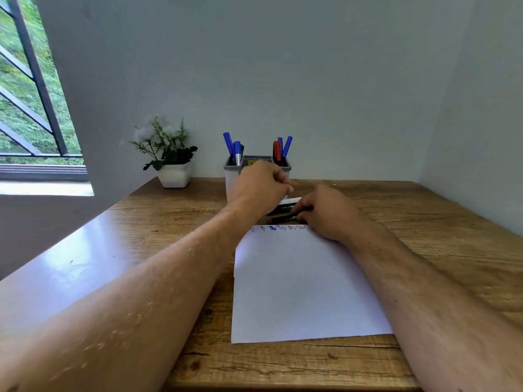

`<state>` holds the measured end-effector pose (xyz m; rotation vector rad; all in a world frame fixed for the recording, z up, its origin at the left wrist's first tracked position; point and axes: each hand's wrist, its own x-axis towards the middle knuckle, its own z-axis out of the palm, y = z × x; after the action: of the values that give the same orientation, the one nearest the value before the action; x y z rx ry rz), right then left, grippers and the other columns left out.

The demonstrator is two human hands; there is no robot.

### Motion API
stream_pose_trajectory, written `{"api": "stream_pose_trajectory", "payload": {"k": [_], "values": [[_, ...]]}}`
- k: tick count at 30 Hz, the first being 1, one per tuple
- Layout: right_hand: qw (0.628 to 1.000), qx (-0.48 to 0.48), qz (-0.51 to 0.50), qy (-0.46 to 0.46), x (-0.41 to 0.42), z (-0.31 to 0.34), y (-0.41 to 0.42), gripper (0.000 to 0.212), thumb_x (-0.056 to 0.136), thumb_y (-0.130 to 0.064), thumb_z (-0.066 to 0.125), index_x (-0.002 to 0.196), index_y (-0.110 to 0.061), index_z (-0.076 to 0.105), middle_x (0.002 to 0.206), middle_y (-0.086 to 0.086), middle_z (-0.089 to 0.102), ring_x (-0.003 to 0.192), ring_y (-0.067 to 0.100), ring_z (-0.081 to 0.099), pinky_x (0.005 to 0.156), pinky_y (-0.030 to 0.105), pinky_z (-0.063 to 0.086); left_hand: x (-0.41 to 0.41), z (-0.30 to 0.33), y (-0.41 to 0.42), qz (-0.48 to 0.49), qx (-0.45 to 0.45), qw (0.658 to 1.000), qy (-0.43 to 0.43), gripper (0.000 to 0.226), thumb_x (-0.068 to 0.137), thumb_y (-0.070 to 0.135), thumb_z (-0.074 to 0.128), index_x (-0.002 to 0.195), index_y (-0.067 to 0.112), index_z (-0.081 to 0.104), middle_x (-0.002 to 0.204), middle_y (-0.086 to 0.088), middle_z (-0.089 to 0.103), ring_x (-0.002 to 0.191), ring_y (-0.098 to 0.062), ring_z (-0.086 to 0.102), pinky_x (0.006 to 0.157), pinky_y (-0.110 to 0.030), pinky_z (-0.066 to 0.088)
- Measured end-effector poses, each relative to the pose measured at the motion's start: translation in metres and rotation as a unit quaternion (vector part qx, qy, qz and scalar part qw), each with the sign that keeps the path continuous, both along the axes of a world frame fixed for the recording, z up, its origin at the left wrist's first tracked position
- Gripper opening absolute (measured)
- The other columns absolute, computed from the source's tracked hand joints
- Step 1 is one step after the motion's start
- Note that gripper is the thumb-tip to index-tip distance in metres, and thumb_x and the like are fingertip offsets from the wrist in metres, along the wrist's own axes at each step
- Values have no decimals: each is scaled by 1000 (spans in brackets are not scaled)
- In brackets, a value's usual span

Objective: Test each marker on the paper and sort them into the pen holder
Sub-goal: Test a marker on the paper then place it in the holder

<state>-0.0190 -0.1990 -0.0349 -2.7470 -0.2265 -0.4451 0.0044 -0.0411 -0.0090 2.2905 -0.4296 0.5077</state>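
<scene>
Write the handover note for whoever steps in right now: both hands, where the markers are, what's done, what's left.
Left hand: fingers curled, in front of the grey multi-compartment pen holder; what it holds, if anything, cannot be told.
Right hand: fingers on the loose markers lying on the wooden desk between holder and white paper sheet.
Done: a row of test scribbles along the paper's far edge; blue-capped markers stand in the holder's left compartment, red and blue ones in the right.
Left: test the loose markers, then sort them into the holder.

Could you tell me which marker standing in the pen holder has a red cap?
The one in the pen holder's right compartment: the red-capped marker, beside blue-capped ones; the left compartment shows only blue caps.
</scene>
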Motion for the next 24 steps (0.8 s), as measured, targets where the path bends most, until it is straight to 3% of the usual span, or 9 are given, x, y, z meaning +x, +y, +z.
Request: {"api": "stream_pose_trajectory", "payload": {"k": [4,7,10,15,17,20,22,24], "values": [[999,16,-16,-34,0,3,-1,18,94,-22,64,108,-28,73,103,2,53,95,19,54,79,32,44,-4,4,-4,-15,-118,993,-12,2,91,28,70,90,30,69,85,17,69,82,4,64,77,-18,52],[993,77,-21,-91,-4,10,2,18,99,-16,51,108,-28,61,104,1,55,87,16,52,73,29,38,-8,11,-3,-15,-238,969,-66,4,95,27,64,93,29,67,82,18,67,73,13,62,70,-8,49],[979,172,7,-109,-13,15,7,17,102,-14,45,111,-24,56,99,-3,56,83,12,52,64,26,37,-8,10,-3,-12,-270,959,-89,4,95,25,65,95,25,69,80,17,68,71,15,61,67,-6,49],[936,330,45,-116,-17,19,18,5,101,-25,51,106,-24,51,81,-6,62,70,7,58,58,18,42,-4,4,-6,-27,-263,964,-39,10,98,25,61,93,28,68,87,16,70,83,5,66,75,-17,55],[893,431,53,-120,-17,24,19,6,93,-28,57,96,-29,52,78,-4,68,69,13,61,64,29,47,-5,4,-8,-39,-277,960,2,15,101,22,55,100,26,70,98,11,71,95,-6,68,80,-25,58],[830,543,84,-97,-19,30,16,15,92,-10,60,91,-22,51,80,10,75,63,19,62,56,33,49,-5,5,-11,-41,-309,948,61,20,101,19,52,94,28,68,104,4,71,100,-14,67,88,-31,57],[810,572,105,-76,-22,32,15,21,89,-2,66,91,-20,55,80,14,75,62,22,62,54,31,50,-7,8,-10,-45,-367,923,109,17,100,14,54,94,24,66,103,-2,71,96,-17,68,86,-33,59],[816,561,125,-61,-21,31,14,24,82,2,74,90,-18,62,77,10,73,58,22,62,52,29,50,-9,13,-7,-69,-466,867,166,20,99,2,50,99,14,66,102,-10,71,89,-17,69,78,-28,60]]}}
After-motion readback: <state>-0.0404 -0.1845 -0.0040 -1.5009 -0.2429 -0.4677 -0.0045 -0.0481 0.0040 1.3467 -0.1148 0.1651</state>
